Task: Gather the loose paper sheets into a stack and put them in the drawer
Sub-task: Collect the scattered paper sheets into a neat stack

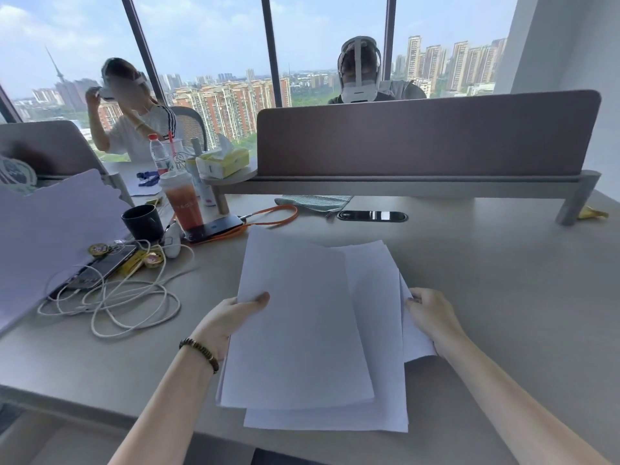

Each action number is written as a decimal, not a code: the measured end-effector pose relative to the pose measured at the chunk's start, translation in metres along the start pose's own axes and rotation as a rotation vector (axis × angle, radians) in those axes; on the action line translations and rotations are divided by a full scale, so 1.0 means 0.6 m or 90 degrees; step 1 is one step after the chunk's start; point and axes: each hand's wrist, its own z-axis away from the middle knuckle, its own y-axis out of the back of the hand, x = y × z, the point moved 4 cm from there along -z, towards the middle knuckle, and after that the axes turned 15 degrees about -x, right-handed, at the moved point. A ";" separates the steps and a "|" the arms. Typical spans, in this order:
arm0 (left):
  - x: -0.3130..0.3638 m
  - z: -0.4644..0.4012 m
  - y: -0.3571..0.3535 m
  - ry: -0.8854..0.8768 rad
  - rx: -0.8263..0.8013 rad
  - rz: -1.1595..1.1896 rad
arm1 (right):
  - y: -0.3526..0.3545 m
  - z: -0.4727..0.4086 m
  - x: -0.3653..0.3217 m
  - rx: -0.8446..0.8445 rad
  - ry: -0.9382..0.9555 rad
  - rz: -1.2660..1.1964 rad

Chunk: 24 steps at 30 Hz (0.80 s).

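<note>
Several white paper sheets [302, 330] lie fanned in a loose, uneven pile at the near edge of a smooth, pale grey desk [503, 280], their lower corners hanging slightly past the desk edge. The sheets are thin, blank and matte, with edges out of line. The left hand [231, 317] grips the left edge of the top sheet, thumb pressed on top and fingers curled beneath. A dark beaded bracelet [199, 353] circles that wrist. The right hand [432, 317] pinches the right edge of the lower sheets, fingers closed on the paper.

A long felt-like divider panel [426, 135] in dull purple-grey, with rounded corners, stands along the far side of the desk on a grey metal rail. Just in front of it an oval black glossy cable port [372, 216] is set into the desktop.

To the left sits clutter: a tangled white cable [117, 303], a black mug [142, 223], a clear plastic cup of reddish drink [183, 203], a dark phone [214, 228] with an orange cord [271, 218], and a yellow tissue pack [223, 161].

Beyond the divider, two people wearing headsets sit before floor-to-ceiling windows [208, 45] with dark frames, showing tower blocks, trees and hazy blue sky.
</note>
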 end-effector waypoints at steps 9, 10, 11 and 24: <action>-0.026 -0.010 -0.038 0.010 -0.007 0.089 | -0.011 0.017 -0.004 -0.022 0.001 -0.020; -0.028 -0.012 -0.041 0.002 -0.002 0.091 | -0.011 0.018 -0.003 -0.023 0.003 -0.026; -0.028 -0.014 -0.044 -0.008 0.002 0.095 | -0.011 0.019 -0.002 -0.024 0.003 -0.027; -0.027 -0.039 -0.063 -0.068 0.073 0.141 | -0.022 0.035 -0.011 -0.025 0.014 -0.010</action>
